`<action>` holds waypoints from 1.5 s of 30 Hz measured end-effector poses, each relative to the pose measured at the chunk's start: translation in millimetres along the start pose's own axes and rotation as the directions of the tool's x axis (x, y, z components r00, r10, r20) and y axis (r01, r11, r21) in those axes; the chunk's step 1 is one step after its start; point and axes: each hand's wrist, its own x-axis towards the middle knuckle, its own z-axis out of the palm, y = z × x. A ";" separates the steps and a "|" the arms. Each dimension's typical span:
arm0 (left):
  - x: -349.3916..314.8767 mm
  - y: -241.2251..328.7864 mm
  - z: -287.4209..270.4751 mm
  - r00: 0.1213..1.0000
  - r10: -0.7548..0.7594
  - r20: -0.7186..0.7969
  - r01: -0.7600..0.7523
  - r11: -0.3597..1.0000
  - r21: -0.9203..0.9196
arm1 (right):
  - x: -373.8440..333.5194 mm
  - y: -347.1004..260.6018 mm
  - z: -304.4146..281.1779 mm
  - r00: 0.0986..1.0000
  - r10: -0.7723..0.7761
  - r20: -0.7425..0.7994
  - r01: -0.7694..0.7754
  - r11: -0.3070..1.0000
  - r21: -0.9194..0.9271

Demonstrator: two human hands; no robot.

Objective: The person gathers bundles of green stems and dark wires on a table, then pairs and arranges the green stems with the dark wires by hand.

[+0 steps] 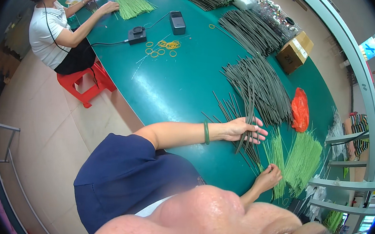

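Several thin dark sticks [250,106] lie across the palm of my left hand [242,130], pinned under its thumb while the fingers stretch out. A green bangle [206,133] circles that wrist. Loose dark sticks [230,106] lie on the table beside and beneath this hand. Lower right, my right hand [269,177] has its fingers pinched together at the pale green ends of some sticks; what is between the fingertips is too small to make out. Bundles of thin light green stems [303,162] lie just right of it. A big pile of dark sticks [260,85] lies beyond my left hand.
The green table [191,81] also bears orange rubber bands [169,45], a black device [177,22], a cardboard box [295,52], a red plastic bag [300,110] and more dark sticks [252,30]. A co-worker [54,23] handles green stems at far left. A metal frame [360,57] stands right.
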 end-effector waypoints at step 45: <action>-3.6 1.7 6.8 1.000 -0.025 -0.012 0.025 1.000 -0.007 | 10.5 -28.2 -19.5 0.952 -0.105 -0.286 0.147 0.981 0.128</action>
